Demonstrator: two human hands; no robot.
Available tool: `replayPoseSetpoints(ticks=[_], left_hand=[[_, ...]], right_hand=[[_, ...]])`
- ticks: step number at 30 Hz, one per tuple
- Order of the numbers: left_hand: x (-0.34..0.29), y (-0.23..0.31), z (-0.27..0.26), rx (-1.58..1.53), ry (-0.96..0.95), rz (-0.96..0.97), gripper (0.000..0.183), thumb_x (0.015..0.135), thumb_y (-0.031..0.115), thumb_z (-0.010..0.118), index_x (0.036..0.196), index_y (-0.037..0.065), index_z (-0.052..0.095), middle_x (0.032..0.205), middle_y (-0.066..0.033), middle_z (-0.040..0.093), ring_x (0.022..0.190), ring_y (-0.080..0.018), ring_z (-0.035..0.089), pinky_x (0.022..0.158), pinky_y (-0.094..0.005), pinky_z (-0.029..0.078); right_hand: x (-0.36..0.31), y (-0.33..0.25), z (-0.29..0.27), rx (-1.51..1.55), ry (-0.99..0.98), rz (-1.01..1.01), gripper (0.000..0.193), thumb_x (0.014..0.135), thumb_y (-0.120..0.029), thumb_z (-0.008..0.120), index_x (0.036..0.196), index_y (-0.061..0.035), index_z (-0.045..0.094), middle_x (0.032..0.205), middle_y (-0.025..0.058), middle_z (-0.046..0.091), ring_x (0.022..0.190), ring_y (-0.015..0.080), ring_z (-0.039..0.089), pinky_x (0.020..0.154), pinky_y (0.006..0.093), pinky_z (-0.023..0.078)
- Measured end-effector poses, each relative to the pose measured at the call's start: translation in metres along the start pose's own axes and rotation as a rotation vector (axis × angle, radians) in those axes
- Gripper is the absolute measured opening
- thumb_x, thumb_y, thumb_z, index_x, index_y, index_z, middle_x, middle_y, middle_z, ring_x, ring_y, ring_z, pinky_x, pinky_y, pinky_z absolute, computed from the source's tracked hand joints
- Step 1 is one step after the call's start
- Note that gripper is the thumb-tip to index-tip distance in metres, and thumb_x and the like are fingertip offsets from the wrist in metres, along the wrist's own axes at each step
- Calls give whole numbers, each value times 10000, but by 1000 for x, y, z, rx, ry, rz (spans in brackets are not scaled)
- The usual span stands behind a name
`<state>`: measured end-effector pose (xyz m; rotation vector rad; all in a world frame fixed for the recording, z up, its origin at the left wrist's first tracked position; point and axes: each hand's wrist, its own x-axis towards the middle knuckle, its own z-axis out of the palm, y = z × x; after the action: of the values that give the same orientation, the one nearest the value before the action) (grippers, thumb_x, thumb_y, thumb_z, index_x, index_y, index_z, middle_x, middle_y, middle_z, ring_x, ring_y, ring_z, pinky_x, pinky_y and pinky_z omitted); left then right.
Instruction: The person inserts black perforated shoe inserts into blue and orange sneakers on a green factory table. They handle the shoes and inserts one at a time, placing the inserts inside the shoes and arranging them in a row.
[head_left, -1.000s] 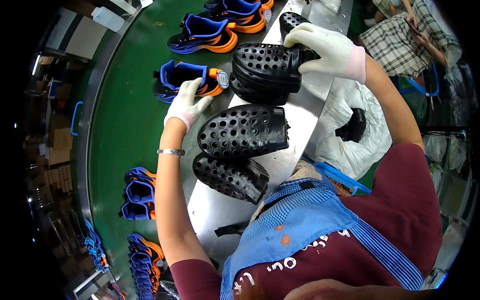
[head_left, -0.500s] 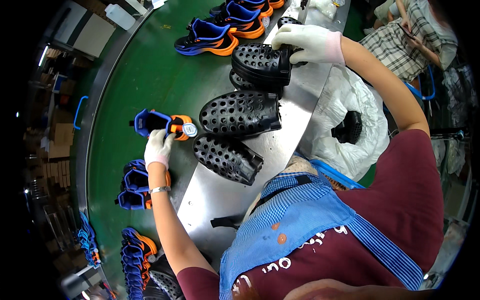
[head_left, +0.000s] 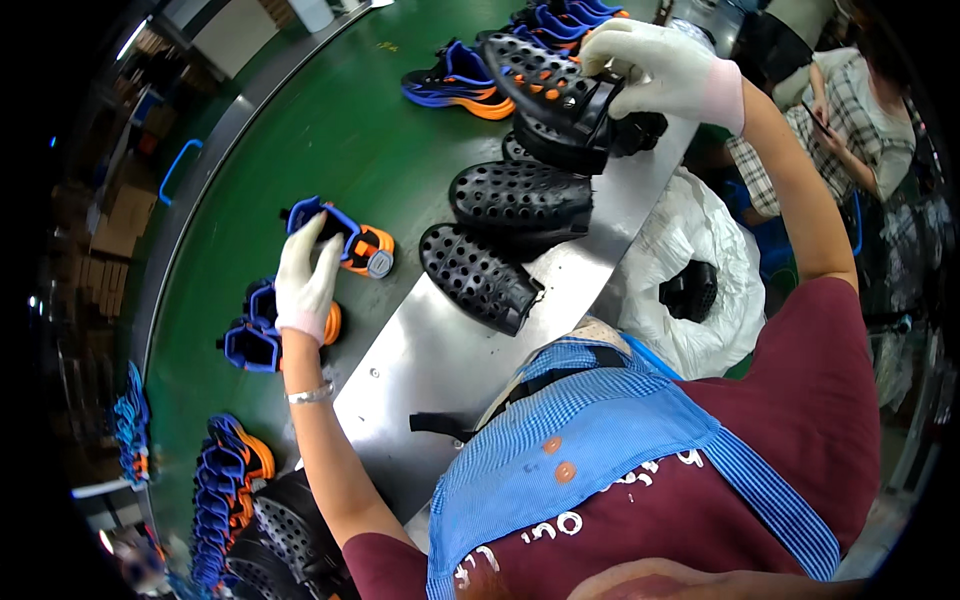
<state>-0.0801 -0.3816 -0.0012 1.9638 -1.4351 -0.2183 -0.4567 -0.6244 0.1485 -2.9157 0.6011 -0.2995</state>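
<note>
My gloved right hand (head_left: 665,72) grips the open end of a black perforated shoe form (head_left: 545,95) and holds it tilted above another such form. Two more shoe forms, one (head_left: 520,200) behind the other (head_left: 478,275), rest where the green surface meets the metal strip. My gloved left hand (head_left: 306,282) is at the collar of a blue, black and orange sneaker (head_left: 370,250), thumb and fingers apart; whether it touches the shoe is unclear. More sneakers (head_left: 252,346) stand just nearer than that hand.
Sneakers (head_left: 465,85) line the far side of the green surface (head_left: 330,130); a longer row (head_left: 228,490) stands at the lower left. Right of the metal strip (head_left: 385,375), a white plastic bag (head_left: 735,300) holds black forms. A seated person (head_left: 845,150) is at the far right.
My right hand has raised a shoe form and tilted it. My left hand has come off the sneaker's heel side toward its collar, its fingers spreading. The whole view has shifted.
</note>
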Motion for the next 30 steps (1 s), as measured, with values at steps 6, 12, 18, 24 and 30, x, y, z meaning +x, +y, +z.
replayPoseSetpoints(ticks=[6, 12, 18, 24, 30], left_hand=[[4, 77, 9, -1632, -171, -160, 465, 989, 378, 523, 1306, 40, 478, 1184, -156, 604, 1061, -254, 603, 948, -394, 481], [-19, 67, -8, -1761, 198, -284, 449, 957, 375, 541, 1251, 37, 510, 1112, -147, 620, 1014, -266, 613, 899, -405, 522], [-37, 27, 7, -1719, 354, -144, 506, 968, 480, 507, 1284, 87, 471, 1128, -122, 605, 1043, -256, 588, 912, -408, 523], [-41, -2, 23, -1559, 455, -256, 591, 990, 550, 385, 1332, 72, 454, 1144, -166, 630, 1021, -270, 625, 911, -405, 526], [-39, -21, 37, -1553, 444, -343, 610, 987, 540, 423, 1342, 45, 459, 1201, -94, 589, 1056, -211, 609, 898, -345, 532]], right_hand=[[59, -102, 33, 350, 17, -424, 370, 726, -139, 737, 1061, -56, 603, 1001, 77, 594, 806, 210, 621, 723, 308, 533], [107, -161, 96, 542, -93, -289, 580, 801, -430, 677, 1094, 66, 606, 980, 236, 678, 883, 326, 678, 787, 363, 538], [132, -202, 121, 309, -354, -179, 558, 807, -405, 651, 1060, 90, 605, 812, 251, 651, 778, 372, 661, 740, 396, 534], [143, -203, 151, 291, -309, -205, 465, 777, -395, 629, 829, 68, 612, 745, 256, 641, 741, 393, 657, 713, 435, 536], [157, -191, 165, 157, -222, -268, 393, 756, -294, 660, 949, 41, 587, 837, 224, 632, 816, 386, 634, 734, 435, 523]])
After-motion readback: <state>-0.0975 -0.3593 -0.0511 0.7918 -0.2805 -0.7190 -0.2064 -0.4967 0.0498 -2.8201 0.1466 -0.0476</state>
